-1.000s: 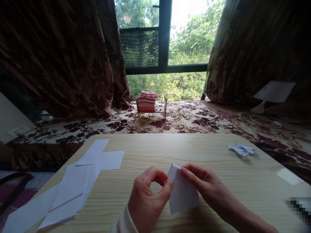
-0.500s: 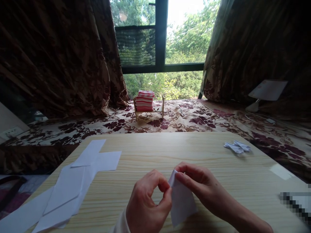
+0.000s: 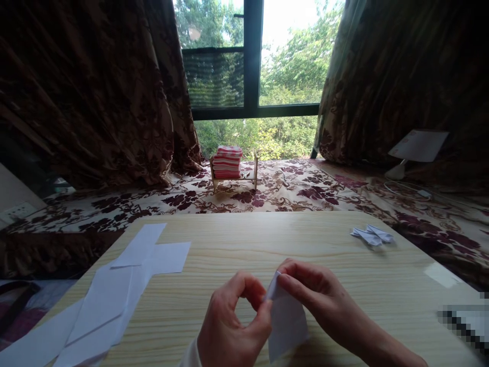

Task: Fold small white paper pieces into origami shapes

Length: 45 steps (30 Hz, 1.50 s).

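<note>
Both my hands hold one small white folded paper (image 3: pixel 286 323) just above the light wooden table (image 3: pixel 237 244). My left hand (image 3: pixel 233 326) pinches the paper's left edge between thumb and forefinger, the other fingers curled. My right hand (image 3: pixel 321 303) grips the paper's top corner with closed fingers. The paper hangs down towards me, its lower part lit from behind.
Several loose white paper sheets (image 3: pixel 114 290) lie overlapping on the table's left side. A small folded paper piece (image 3: pixel 372 236) rests at the far right. Beyond the table are a floral cloth, a small wooden rack with striped cloths (image 3: pixel 229 164), a white lamp (image 3: pixel 416 148), curtains and a window.
The paper has been folded narrower between my fingers and now hangs lower. Both hands stay in about the same place.
</note>
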Available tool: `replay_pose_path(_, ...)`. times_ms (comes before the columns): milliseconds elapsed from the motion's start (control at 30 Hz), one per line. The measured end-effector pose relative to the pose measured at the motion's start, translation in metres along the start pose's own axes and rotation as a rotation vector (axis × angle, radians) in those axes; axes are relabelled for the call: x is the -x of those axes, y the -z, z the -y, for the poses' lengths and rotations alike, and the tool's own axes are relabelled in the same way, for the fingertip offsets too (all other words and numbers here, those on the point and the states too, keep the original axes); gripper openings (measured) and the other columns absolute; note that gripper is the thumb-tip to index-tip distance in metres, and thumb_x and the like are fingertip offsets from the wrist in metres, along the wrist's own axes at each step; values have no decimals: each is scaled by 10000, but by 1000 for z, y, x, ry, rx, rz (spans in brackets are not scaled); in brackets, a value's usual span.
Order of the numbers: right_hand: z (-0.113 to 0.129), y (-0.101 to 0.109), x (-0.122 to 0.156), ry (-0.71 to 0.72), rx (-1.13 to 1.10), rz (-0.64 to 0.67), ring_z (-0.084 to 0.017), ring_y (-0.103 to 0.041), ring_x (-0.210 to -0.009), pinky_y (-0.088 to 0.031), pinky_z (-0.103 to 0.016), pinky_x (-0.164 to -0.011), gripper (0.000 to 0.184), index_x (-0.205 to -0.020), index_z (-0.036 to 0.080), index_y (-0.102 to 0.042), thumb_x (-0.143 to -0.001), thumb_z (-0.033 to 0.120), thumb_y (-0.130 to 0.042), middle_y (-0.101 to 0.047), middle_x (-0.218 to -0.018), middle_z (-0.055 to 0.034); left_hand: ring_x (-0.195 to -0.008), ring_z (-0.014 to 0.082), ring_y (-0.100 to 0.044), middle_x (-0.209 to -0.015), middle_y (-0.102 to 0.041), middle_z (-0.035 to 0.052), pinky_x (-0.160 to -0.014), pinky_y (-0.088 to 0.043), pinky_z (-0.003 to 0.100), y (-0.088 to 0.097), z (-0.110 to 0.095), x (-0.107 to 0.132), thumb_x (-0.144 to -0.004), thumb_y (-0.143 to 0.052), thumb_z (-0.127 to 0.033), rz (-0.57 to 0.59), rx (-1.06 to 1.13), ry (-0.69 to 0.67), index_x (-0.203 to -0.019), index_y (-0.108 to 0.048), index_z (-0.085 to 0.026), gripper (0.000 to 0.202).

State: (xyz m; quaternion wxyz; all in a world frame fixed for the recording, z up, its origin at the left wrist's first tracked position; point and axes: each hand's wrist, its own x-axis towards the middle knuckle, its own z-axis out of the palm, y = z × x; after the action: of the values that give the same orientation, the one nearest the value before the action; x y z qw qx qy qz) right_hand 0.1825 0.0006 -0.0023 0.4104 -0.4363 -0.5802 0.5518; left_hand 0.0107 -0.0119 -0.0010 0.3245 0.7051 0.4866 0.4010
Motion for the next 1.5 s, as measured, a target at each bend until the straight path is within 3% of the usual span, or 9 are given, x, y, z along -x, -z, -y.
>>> replay_pose_path(100, 0, -1, 0, 1, -5, 1, -98, -464, -582, -360, -197, -514, 317, -731, 149, -590, -826, 452, -578, -529, -636, 19, -634, 144, -577, -650, -583, -11, -635, -458, 241, 0, -1, -2, -738, -547, -222, 43, 45, 78, -778, -571, -179, 63)
replay_pose_path(233, 1, -3, 0, 15, 4, 4, -100, -453, -590, -356, -195, -514, 316, -716, 151, -592, -819, 449, -585, -517, -637, 21, -617, 143, -547, -607, -559, 3, -614, -416, 236, 0, -2, -2, -827, -460, -293, 123, -41, 80, -631, -575, -175, 256)
replay_pose_path(433, 1, -3, 1, -27, -5, 46, -109, -451, -621, -354, -199, -536, 286, -755, 154, -590, -789, 437, -624, -526, -668, 18, -638, 138, -546, -615, -540, -2, -644, -395, 230, 1, 1, 2, -843, -431, -278, 129, -113, 26, -611, -525, -179, 269)
replay_pose_path(633, 5, -7, 6, 155, 225, -7, -113, -450, -639, -350, -205, -554, 278, -694, 161, -562, -864, 378, -526, -511, -666, 9, -578, 112, -498, -553, -438, -33, -625, -372, 215, -1, -2, 5, -792, -430, -214, 126, -151, -8, -543, -425, -187, 250)
replay_pose_path(700, 5, -9, 6, 141, 221, -10, -106, -418, -603, -326, -204, -515, 326, -648, 162, -528, -870, 401, -504, -468, -634, 18, -561, 109, -473, -539, -407, -37, -607, -357, 217, -3, -3, 5, -763, -430, -198, 83, -148, -8, -522, -390, -188, 245)
replay_pose_path(867, 1, -8, 2, 30, 125, -4, -89, -337, -525, -280, -203, -458, 422, -604, 176, -453, -879, 496, -441, -360, -565, 48, -553, 119, -440, -529, -398, -29, -562, -333, 230, -1, -3, 2, -775, -432, -259, 56, -38, 95, -512, -380, -193, 276)
replay_pose_path(1167, 7, -7, 8, 123, 381, -20, -115, -446, -589, -353, -209, -523, 308, -677, 162, -563, -876, 381, -477, -508, -620, 11, -563, 116, -395, -559, -442, -25, -527, -332, 227, -2, 0, -9, -755, -499, -372, 141, 291, 297, -593, -517, -162, 265)
replay_pose_path(1300, 6, -10, 8, 158, 417, 14, -124, -458, -600, -370, -223, -555, 308, -655, 168, -552, -882, 357, -468, -516, -617, 7, -570, 108, -392, -579, -441, -34, -529, -335, 217, -3, -1, -8, -788, -518, -395, 134, 335, 266, -631, -507, -167, 277)
replay_pose_path(1500, 12, -11, 5, 104, 354, 62, -111, -429, -574, -340, -214, -514, 297, -638, 167, -537, -869, 347, -489, -485, -593, 23, -587, 106, -416, -575, -444, -30, -545, -335, 208, 1, -6, -2, -814, -540, -337, 63, 282, 170, -580, -523, -166, 290)
